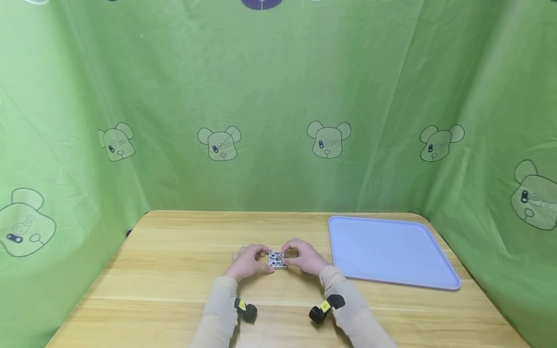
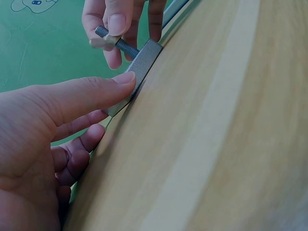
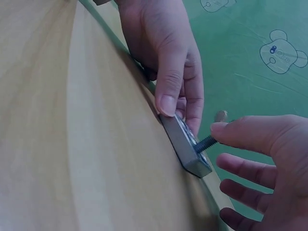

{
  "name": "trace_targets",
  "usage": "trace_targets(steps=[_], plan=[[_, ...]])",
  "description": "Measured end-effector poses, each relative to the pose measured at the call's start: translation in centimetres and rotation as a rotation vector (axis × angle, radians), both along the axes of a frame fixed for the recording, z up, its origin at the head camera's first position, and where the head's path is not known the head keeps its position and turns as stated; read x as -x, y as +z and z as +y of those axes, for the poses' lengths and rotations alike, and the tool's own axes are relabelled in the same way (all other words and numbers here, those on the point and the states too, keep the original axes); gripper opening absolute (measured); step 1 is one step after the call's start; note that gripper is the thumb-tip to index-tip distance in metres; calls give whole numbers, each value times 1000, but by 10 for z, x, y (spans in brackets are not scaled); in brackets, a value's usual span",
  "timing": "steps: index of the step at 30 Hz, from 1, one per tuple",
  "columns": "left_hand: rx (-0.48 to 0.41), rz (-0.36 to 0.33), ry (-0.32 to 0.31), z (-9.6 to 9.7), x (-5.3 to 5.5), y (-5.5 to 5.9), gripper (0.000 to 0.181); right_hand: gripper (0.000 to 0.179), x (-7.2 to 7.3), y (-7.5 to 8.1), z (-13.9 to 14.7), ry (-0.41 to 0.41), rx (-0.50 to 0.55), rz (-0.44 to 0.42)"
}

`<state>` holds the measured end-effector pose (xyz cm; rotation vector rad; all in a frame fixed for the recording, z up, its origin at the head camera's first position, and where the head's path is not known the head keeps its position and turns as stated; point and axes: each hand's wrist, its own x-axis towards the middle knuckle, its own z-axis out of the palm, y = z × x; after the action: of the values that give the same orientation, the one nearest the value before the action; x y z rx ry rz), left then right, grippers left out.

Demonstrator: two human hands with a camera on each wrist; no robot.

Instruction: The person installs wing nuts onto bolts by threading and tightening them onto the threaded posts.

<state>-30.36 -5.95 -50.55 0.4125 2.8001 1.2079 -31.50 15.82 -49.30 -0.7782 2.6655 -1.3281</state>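
We see both hands working at one small metal block, which sits flat on the worktop midway between them. The left hand holds the block by its left end, thumb along the near side and fingers round behind. The right hand pinches a brass-coloured wing nut between thumb and finger, and in the right wrist view we find its other fingers spread apart from one another. The nut sits partway along a dark threaded stud that rises roughly upright from the block's top face; we make out thread both above and below it. On that face we also notice dark round marks, too small for us to read clearly.

Behind the hands we have pale sleeves, each with a black wrist camera bearing a yellow label. The light wood-grain worktop spreads around them. Well to the right of the block, near the far right corner, we see a pale blue tray with a raised rim. Green cloth printed with bear heads hangs beyond the worktop and along its sides.
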Motion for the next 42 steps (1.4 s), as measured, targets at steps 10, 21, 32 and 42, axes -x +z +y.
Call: trace_targets(steps=[10,21,32,42], plan=[[13,7,-1,0,2,-3,53,25,-1,2,2,-35,14,-42],[7,3,7,0,1,-2,53,22,1,4,8,-20,50,-29],[7,6,1,0,2,-3,53,36,3,-1,6,38,17,-7],[21,14,2,-1,3,-6,53,16,2,-1,5,53,2,51]])
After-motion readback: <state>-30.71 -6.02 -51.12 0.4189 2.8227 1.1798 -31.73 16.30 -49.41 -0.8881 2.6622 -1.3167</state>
